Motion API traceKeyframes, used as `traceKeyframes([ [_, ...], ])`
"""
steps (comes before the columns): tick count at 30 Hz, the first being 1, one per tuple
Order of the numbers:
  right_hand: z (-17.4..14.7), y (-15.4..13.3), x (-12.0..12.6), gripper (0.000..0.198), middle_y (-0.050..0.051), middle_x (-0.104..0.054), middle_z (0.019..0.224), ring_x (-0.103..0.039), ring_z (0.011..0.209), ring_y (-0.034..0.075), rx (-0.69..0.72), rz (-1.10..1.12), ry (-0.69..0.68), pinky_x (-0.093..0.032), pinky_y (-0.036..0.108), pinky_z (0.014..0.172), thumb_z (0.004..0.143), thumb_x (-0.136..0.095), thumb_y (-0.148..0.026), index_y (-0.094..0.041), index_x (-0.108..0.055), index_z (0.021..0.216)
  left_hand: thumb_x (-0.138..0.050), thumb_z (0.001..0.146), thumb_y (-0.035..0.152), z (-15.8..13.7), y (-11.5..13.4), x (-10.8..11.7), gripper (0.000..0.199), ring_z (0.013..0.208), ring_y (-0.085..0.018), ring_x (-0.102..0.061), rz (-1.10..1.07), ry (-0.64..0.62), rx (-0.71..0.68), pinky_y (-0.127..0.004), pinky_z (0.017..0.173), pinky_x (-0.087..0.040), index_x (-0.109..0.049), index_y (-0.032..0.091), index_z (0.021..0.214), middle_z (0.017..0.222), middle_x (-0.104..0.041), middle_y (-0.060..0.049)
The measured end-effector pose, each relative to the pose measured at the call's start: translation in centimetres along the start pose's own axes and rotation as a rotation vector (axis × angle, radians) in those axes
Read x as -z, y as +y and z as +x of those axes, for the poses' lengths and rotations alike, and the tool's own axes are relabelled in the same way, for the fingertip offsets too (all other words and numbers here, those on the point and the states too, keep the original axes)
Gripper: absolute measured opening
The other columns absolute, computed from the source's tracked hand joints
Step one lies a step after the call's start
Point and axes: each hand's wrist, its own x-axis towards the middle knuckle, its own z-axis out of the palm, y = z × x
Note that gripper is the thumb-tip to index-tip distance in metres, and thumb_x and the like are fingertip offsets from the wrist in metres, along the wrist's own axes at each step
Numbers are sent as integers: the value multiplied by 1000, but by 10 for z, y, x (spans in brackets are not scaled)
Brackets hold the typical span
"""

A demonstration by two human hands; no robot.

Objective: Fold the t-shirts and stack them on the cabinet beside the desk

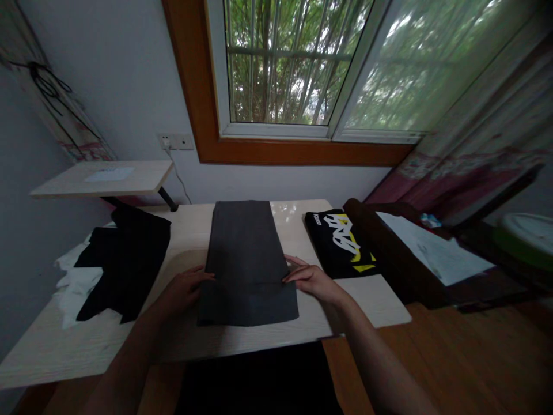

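Note:
A dark grey garment [246, 259], folded into a long flat rectangle, lies on the pale wooden table [242, 341] in front of me. A crease runs across it near its lower end. At its left edge is my left hand [184, 291], fingertips closed on the cloth. Opposite, my right hand [313, 281] pinches the right edge, one finger stretched out beyond it. The exact kind of garment cannot be told from this fold.
To the right lies a folded black garment [339, 242] with white and yellow print. Loose black cloth [129, 259] and white cloth [71, 288] are heaped at the left, below a raised shelf [103, 178]. A dark brown surface holding a paper sheet [432, 248] adjoins the table.

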Motion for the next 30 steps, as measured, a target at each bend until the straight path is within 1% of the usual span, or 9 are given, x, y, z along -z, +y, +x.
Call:
traceKeyframes([
  [3, -3, -16, 5, 33, 10, -77, 107, -54, 134, 29, -119, 152, -120, -27, 50, 120, 82, -78, -52, -23, -82, 97, -49, 89, 29, -11, 14, 10, 35, 116, -27, -67, -92, -16, 37, -40, 102, -51, -76, 21, 111, 118, -76, -8],
  [6, -8, -29, 9, 37, 9, -77, 100, -70, 100, 24, -238, 329, -224, -45, 43, 103, 76, -82, -53, -19, -81, 91, -46, 93, 38, -22, 30, 21, 36, 85, -22, -70, -253, -126, 43, -30, 82, -54, -77, 20, 90, 89, -78, -5],
  [9, -9, -41, 7, 37, 4, -73, 80, -65, 73, 16, -286, 507, -171, -49, 28, 72, 70, -87, -49, -15, -77, 81, -51, 92, 49, -32, 41, 30, 40, 70, -18, -65, -418, -207, 80, -26, 70, -52, -74, 19, 76, 71, -71, -2],
  [11, -3, -46, 2, 36, 0, -66, 73, -58, 63, 12, -287, 623, -15, -43, 23, 60, 69, -88, -47, -16, -73, 78, -58, 87, 56, -34, 42, 31, 42, 73, -20, -65, -531, -115, 172, -28, 71, -53, -74, 19, 76, 74, -72, -4],
  [15, 30, -40, -12, 30, -2, -63, 75, -55, 65, 11, -280, 668, 400, -41, 22, 61, 75, -83, -43, -19, -68, 84, -57, 88, 60, -13, 34, 23, 47, 84, -22, -67, -763, 211, 373, -33, 76, -55, -73, 16, 92, 91, -74, -9],
  [17, 48, -26, -19, 33, -1, -63, 78, -56, 70, 12, -287, 624, 492, -43, 23, 64, 76, -80, -49, -20, -65, 81, -56, 89, 56, 5, 26, 15, 45, 93, -22, -68, -836, 331, 417, -34, 83, -55, -70, 16, 104, 102, -74, -9],
  [20, 64, -1, -27, 43, 0, -63, 81, -58, 72, 15, -357, 586, 505, -45, 26, 66, 70, -82, -51, -21, -65, 96, -63, 84, 52, 28, 13, 4, 52, 99, -24, -70, -823, 416, 514, -37, 85, -55, -62, 16, 122, 108, -73, -9],
  [23, 61, 15, -30, 64, -1, -63, 84, -58, 72, 15, -377, 572, 510, -44, 27, 65, 67, -83, -43, -25, -57, 122, -66, 80, 50, 34, 2, -4, 73, 96, -24, -71, -778, 395, 576, -39, 82, -56, -44, 16, 141, 104, -73, -10],
  [30, 40, 8, -23, 94, -2, -61, 97, -55, 69, 11, -372, 394, 264, -40, 23, 58, 72, -74, -26, -33, -28, 154, -75, 73, 43, 19, -4, -7, 96, 95, -25, -72, -572, 261, 470, -41, 85, -56, -28, 19, 153, 110, -70, -11],
])
